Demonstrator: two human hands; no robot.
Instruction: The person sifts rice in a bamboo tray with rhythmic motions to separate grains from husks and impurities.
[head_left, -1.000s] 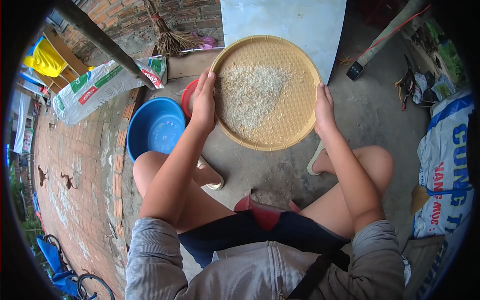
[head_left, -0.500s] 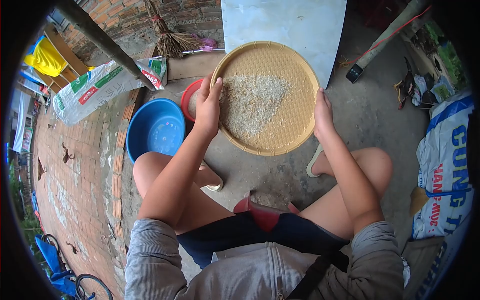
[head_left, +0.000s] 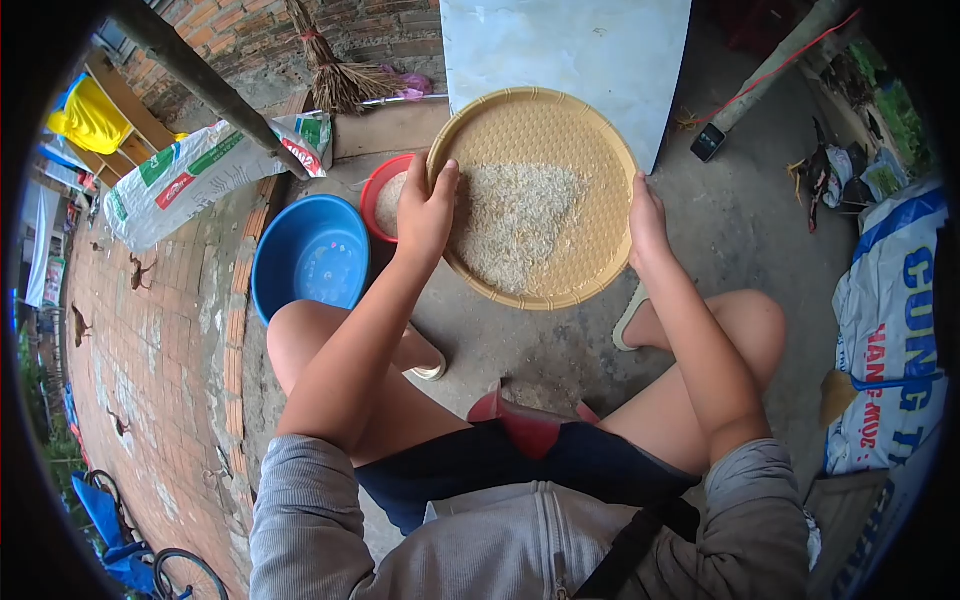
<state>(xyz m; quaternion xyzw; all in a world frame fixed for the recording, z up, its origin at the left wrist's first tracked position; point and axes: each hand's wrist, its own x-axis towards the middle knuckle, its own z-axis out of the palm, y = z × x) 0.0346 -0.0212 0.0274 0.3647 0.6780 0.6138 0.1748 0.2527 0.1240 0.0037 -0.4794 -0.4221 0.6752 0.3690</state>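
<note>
A round woven tray (head_left: 600, 240) is held up in front of me, above the floor between my feet. My left hand (head_left: 427, 212) grips its left rim, thumb on top. On the right rim my right hand (head_left: 648, 222) is closed, its fingers mostly hidden beneath. Pale grain (head_left: 515, 220) lies spread over the left and middle of the tray. Just left of my left hand stands a red bowl (head_left: 372, 190) with grain in it. Beside that bowl is a large blue basin (head_left: 312, 255) with a few small specks inside.
A straw broom (head_left: 345, 80) leans at the brick wall. White printed sacks lie at left (head_left: 200, 180) and right (head_left: 880, 350). A pale board (head_left: 570, 50) stands behind the tray. Wooden poles rise at both sides. Several chickens are on the brick paving (head_left: 150, 370).
The tray has shifted slightly to the right, and the grain on it has slid a little. My left hand has moved slightly right, uncovering more of the red bowl.
</note>
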